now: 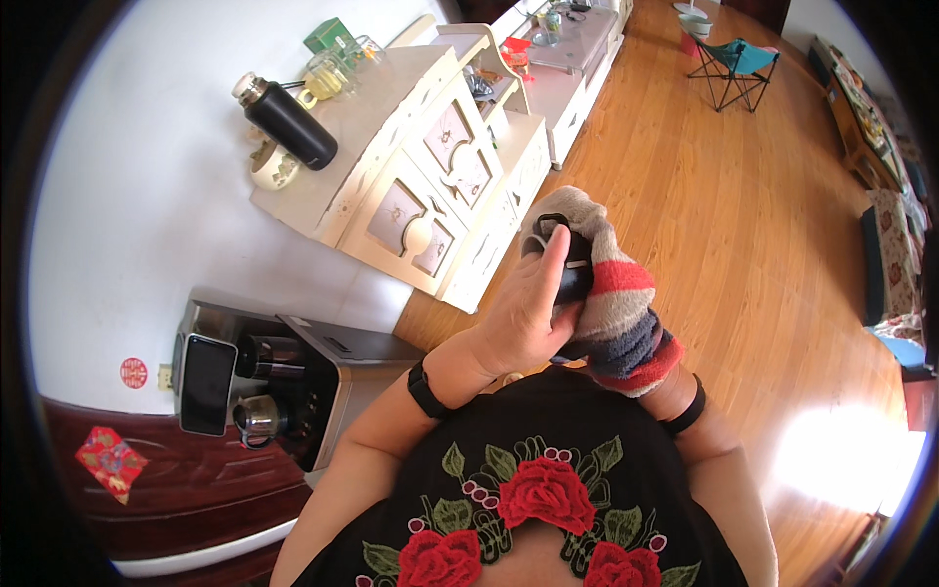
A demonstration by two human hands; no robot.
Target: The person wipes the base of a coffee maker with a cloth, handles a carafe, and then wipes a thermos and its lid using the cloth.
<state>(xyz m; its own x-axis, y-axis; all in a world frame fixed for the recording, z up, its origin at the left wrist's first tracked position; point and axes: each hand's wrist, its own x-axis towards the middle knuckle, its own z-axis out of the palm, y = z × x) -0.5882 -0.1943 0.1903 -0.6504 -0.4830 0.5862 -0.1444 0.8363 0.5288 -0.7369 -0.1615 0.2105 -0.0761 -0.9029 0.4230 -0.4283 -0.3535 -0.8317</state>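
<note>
My left hand (524, 308) grips a small dark object (576, 271) with a loop on top, which looks like a black bottle lid. Over my right hand (623, 323) is a fluffy striped cloth (622, 277) in beige, red and dark blue. It reaches down to the wrist and hides the fingers. Cloth and lid touch in front of my chest. On the cabinet top at the left, a black insulated bottle (290, 125) leans to one side with its steel neck uncovered.
The cream cabinet (396, 198) also bears glass mugs (326, 73), a green box (334, 37) and a small ceramic pot (273, 167). A tea-water dispenser (367, 374) stands at the lower left. A teal folding chair (739, 59) is on the wooden floor, farther off.
</note>
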